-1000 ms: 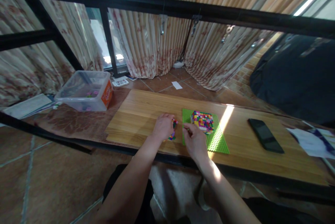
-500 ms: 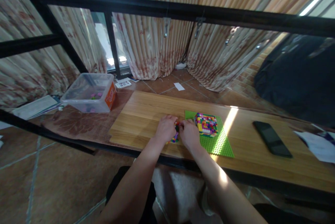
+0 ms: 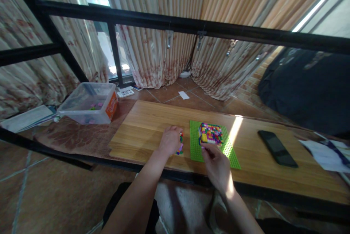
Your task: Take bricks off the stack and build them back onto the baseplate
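Note:
My left hand [image 3: 170,140] is curled over a small group of colourful building bricks [image 3: 180,145] on the wooden board, and hides part of them. My right hand [image 3: 218,161] is closed in a pinch at the near left corner of a multicoloured brick block [image 3: 212,133]. A small pinkish brick seems to show at its fingertips, mostly covered. The block stands on a green studded baseplate [image 3: 194,139], with walls of several colours and a tightly filled top.
A clear plastic box [image 3: 82,108] with a few bricks inside stands at the left. To the right a black phone [image 3: 277,148] lies on the wooden board [image 3: 147,117], with papers [image 3: 319,153] beyond it. A dark metal rail [image 3: 153,21] crosses behind the table.
My right hand has moved right, from beside my left hand to the corner of the brick block. My left hand stays over the loose bricks. The view has shifted slightly.

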A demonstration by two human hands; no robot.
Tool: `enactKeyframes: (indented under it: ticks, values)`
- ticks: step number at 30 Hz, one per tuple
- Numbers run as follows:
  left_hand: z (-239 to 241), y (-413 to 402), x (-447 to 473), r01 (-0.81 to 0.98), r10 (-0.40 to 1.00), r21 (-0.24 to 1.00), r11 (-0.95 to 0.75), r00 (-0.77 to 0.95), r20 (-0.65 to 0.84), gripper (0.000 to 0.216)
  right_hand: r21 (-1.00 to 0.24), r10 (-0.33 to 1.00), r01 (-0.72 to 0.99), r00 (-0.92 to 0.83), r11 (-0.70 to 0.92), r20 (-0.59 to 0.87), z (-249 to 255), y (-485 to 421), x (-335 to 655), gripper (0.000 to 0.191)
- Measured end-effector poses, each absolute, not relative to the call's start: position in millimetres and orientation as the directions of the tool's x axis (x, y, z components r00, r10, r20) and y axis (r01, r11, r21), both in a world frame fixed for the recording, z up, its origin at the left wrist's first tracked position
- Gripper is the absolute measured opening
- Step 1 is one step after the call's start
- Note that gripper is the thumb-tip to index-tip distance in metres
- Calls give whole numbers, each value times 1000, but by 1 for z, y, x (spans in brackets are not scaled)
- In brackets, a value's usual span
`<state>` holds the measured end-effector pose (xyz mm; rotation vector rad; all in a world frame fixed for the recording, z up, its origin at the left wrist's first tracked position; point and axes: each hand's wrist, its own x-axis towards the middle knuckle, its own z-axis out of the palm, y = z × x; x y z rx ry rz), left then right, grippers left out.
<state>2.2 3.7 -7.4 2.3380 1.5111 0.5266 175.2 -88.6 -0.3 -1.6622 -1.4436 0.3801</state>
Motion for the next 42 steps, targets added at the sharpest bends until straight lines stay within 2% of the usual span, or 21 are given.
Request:
enactKeyframes:
  ticks: [6,11,16,23,28,33,36,39,42]
  values:
    - [-8,5,2,796,909,441,-415,383,165,28,-721,825,692,425,-31,372,8,-70,234,32]
    - [-8,6,3,798,915,452,-400,374,149,27,-564,844,821,363,-89,395,15,-48,248,28]
    - [-7,5,3,792,914,459,-402,372,159,27,-428,899,895,286,-127,331,22,-39,246,22]
    - [-6,5,3,794,911,449,-410,381,158,26,-376,906,921,243,-103,347,22,-38,243,24]
    - [-6,5,3,792,911,453,-410,378,162,25,-433,881,890,314,-143,354,20,-37,242,26]
    - [-5,5,3,786,908,458,-416,388,158,24,-582,857,800,397,-148,328,20,-38,245,26]
    - [-7,5,3,783,906,458,-421,387,171,25,-713,829,688,475,-139,296,15,-37,247,29]
    - [-9,5,3,779,904,460,-426,386,185,26,-862,819,499,530,-91,221,5,-34,248,35]
    - [-10,6,3,779,902,456,-430,389,186,26,-929,829,362,540,-73,145,-1,-30,249,36]
